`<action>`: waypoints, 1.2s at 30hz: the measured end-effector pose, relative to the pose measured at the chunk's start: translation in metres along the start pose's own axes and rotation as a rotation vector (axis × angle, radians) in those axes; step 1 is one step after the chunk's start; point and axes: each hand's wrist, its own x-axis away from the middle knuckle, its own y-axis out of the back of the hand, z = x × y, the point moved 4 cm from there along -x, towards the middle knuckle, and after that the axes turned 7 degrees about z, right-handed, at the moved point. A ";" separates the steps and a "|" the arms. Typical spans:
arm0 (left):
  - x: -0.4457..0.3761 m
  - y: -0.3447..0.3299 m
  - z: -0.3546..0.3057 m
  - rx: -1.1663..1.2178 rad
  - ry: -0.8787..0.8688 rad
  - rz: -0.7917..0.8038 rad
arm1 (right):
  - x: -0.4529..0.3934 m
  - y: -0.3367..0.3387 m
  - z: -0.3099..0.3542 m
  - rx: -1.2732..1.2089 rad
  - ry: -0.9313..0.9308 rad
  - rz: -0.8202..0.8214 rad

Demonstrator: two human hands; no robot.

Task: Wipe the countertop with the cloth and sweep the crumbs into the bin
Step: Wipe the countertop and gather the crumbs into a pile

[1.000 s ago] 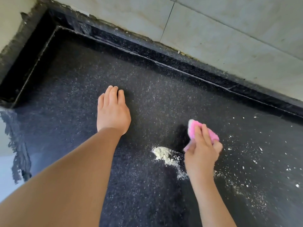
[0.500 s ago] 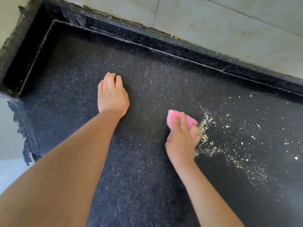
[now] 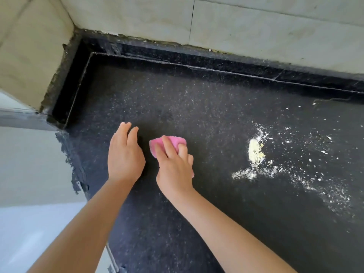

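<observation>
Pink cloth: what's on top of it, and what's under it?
The right hand lies on the pink cloth, fingers gripping it against the black countertop. Whatever is beneath the cloth, crumbs included, is covered and cannot be seen.

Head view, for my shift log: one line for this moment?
right hand presses pink cloth on countertop | left hand flat beside | crumb pile apart, right | bin unseen

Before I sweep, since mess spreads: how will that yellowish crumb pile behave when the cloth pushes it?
The crumb pile looks powdery and loose, so it will likely smear and scatter, as its dusty trails suggest. The pink cloth, bunched under the right hand, seems soft and may leave fine dust.
</observation>
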 end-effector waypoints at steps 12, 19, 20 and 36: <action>0.029 0.001 0.022 -0.053 -0.001 0.073 | -0.003 0.047 -0.149 0.112 -0.466 -0.111; 0.028 0.001 0.026 -0.105 -0.019 0.064 | 0.046 0.002 -0.047 0.111 -0.062 -0.109; 0.028 0.000 0.026 -0.109 -0.027 0.065 | 0.054 -0.009 -0.040 0.120 -0.033 -0.093; 0.021 -0.006 -0.019 -0.085 -0.001 0.027 | 0.064 0.045 -0.114 0.268 0.131 -0.314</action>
